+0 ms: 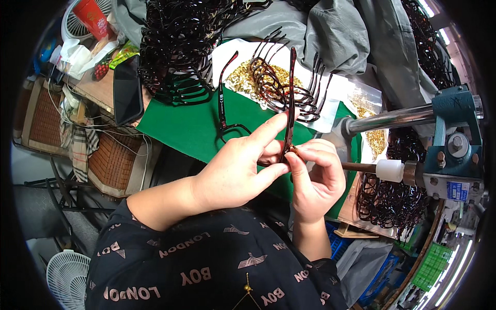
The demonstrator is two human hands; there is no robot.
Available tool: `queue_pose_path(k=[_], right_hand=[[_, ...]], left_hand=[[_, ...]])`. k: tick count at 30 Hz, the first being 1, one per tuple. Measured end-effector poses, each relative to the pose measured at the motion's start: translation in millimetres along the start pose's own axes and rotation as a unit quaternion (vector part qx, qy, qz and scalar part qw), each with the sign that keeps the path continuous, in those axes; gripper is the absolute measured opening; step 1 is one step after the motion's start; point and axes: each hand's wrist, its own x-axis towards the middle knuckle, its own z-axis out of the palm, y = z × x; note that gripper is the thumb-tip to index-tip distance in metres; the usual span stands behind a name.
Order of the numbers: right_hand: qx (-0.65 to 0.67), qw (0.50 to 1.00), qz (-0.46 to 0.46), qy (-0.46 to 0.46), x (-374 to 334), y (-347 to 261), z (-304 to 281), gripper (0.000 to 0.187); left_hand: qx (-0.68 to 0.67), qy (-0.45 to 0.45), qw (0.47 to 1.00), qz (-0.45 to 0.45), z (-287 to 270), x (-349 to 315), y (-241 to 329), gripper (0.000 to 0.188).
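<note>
My left hand is closed around a dark tortoiseshell eyeglass frame. One temple of it points up and away from me, with my index finger along it. My right hand pinches at the hinge end of the same frame, thumb against fingertips. Whether a small part sits between those fingertips is too small to tell. Most of the frame's front is hidden behind my fingers. Just left of it, another eyeglass frame lies on the green cloth with a temple extended.
Beyond my hands, several tortoiseshell frames rest beside small gold-coloured parts on white sheeting. A large heap of dark frames rises at the back left, near a phone. A green metal machine with a rod stands at right.
</note>
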Motion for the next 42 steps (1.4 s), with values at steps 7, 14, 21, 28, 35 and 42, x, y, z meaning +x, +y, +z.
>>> queue_pose_path(k=[7,14,21,28,35,42], right_hand=[[-0.057,0.993,-0.087,-0.050,9.1,-2.7,-10.1,0.024],[-0.066,0.986,-0.106,-0.109,7.9,-9.8,-19.0,0.025],[0.178,0.980,0.069,-0.053,-9.4,-5.1,-20.2,0.036],[0.199,0.957,0.182,-0.109,-19.9,-18.2,-49.5,0.030],[0.094,0.959,0.223,0.150,-44.7,-26.7,-104.4,0.023],[-0.189,0.959,0.067,0.199,-1.6,-32.7,-148.0,0.017]], left_hand=[[0.020,-0.019,1.000,0.005,2.4,2.8,2.0,0.071],[-0.120,-0.063,0.990,0.031,0.6,1.5,-2.3,0.069],[-0.214,-0.081,0.973,-0.012,6.7,4.3,9.5,0.058],[-0.250,-0.107,0.961,-0.048,19.6,16.8,35.0,0.048],[-0.361,-0.181,0.913,-0.048,87.4,50.9,39.6,0.063],[-0.378,-0.152,0.913,0.032,124.7,84.6,31.0,0.059]])
